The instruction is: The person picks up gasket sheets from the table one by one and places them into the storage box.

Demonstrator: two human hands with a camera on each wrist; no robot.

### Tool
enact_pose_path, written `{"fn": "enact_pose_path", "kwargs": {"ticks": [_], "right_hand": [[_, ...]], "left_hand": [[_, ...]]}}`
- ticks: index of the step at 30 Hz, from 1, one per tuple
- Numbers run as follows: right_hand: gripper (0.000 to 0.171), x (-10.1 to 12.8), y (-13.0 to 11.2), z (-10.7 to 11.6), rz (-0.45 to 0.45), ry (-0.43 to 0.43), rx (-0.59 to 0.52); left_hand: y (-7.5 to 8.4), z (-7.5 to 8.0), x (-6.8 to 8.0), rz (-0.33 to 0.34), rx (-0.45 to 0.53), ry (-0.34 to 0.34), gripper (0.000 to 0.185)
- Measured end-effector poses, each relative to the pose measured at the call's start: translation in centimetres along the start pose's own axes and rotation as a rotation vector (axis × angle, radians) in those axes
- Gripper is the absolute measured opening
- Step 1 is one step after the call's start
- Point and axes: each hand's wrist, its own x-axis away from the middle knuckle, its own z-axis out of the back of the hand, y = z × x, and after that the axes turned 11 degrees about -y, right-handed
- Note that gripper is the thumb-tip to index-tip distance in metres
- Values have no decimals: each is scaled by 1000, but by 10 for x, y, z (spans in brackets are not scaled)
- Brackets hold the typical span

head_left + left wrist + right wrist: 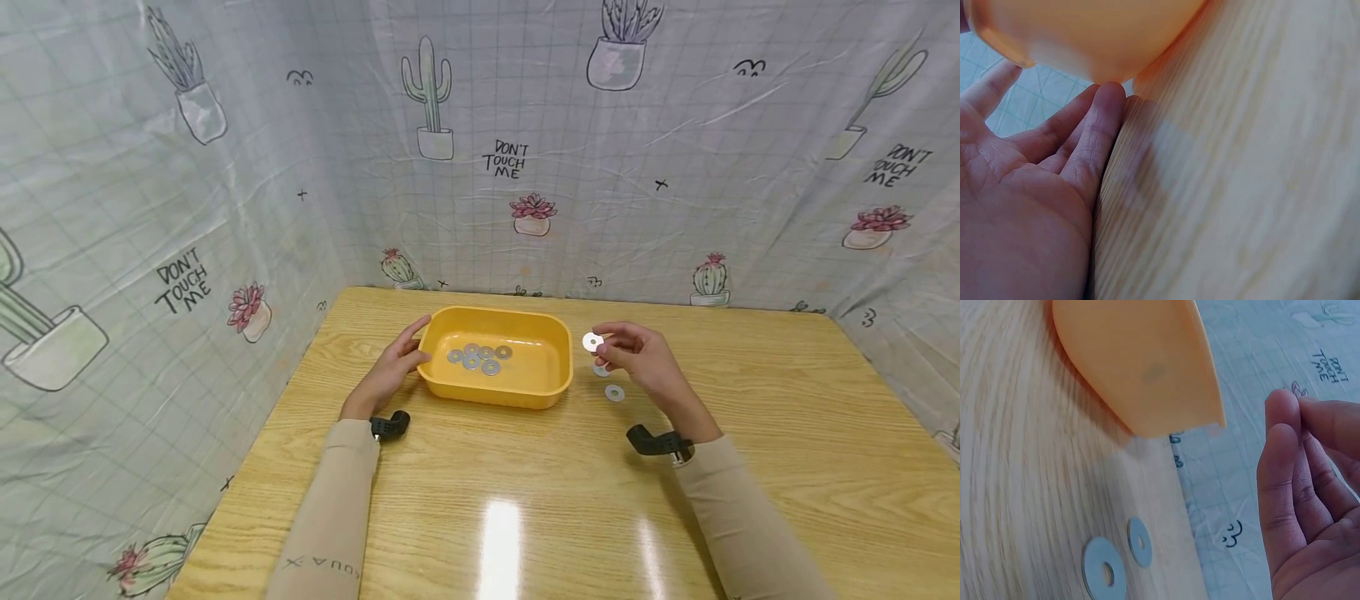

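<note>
Left hand [388, 368] grips the tray [495, 395] and right fingers [624, 330] pinch a washer [588, 341], apparently mid-transfer, next calling for release inside.

In the head view, the right hand [636, 360] covers one side of the pinched washer [588, 343] and part of the loose washer [602, 373] below. Whether the boxed washers [491, 372] overlap is too small to tell. The left sleeve [337, 479], its lettering [324, 566] perhaps unreadable, leaves the bottom edge. Both wrist views crop the box [495, 395]; the left one blurs the table [1254, 187].
</note>
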Motion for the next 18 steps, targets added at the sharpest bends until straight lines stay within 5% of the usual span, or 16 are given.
{"fn": "enact_pose_path", "kwargs": {"ticks": [18], "right_hand": [[35,-9,-6,-42,23,-44,-53]], "left_hand": [[0,-1,0,-5,-4,-1,65]]}}
